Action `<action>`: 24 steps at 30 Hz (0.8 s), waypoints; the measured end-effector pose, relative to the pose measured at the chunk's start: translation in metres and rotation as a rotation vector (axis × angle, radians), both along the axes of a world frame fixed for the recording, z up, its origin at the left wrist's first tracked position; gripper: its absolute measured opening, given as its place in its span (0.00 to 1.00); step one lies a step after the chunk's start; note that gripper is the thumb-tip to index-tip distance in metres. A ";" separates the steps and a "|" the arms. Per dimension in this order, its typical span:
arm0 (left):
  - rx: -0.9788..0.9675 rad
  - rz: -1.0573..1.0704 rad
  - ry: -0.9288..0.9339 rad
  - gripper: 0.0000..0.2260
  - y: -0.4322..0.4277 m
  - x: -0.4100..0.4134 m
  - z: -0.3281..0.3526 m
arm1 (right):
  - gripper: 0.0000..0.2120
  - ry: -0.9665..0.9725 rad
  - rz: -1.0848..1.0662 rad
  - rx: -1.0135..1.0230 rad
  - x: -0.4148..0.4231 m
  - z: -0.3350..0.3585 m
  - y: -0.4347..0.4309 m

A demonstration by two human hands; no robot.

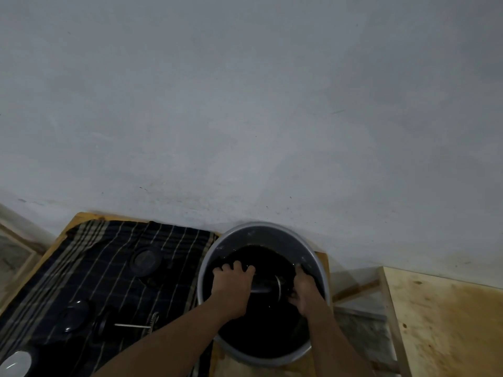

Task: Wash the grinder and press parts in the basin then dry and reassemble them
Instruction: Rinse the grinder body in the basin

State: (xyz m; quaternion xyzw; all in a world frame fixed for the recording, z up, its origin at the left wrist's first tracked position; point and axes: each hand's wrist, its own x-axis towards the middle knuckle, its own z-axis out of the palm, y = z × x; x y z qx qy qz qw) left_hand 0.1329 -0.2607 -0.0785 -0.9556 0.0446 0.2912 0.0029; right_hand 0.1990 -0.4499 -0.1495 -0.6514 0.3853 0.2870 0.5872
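Holding dark part (pixel 265 286) in basin (pixel 260 226), left hand (pixel 233 287), right hand (pixel 306 291)

Between your left fingers (pixel 238 266) and right fingers (pixel 295 293), the cylinder (pixel 261 288) is black with a bright silver ring. Around them the basin (pixel 262 227) is dull grey and its water (pixel 261 336) is near black. Left of your left fingers, the cloth (pixel 109 268) is black, checked with thin cream lines and a band of tan stripes. On it the round lid (pixel 145 261) is black and the rod (pixel 133 325) silver. The surface (pixel 73 219) is yellow wood. Right of your right fingers, the plywood (pixel 446 322) is pale tan, stained brown.
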 end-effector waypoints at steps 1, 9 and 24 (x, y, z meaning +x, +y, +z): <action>0.008 0.006 0.003 0.41 -0.001 0.000 -0.001 | 0.29 -0.005 0.036 0.004 -0.001 0.005 0.002; -0.029 0.031 0.036 0.41 0.001 0.002 -0.009 | 0.27 -0.118 0.331 -0.251 0.007 0.024 0.001; -0.320 0.174 -0.028 0.41 0.008 0.001 -0.024 | 0.12 -0.210 0.690 -0.237 -0.003 0.073 0.011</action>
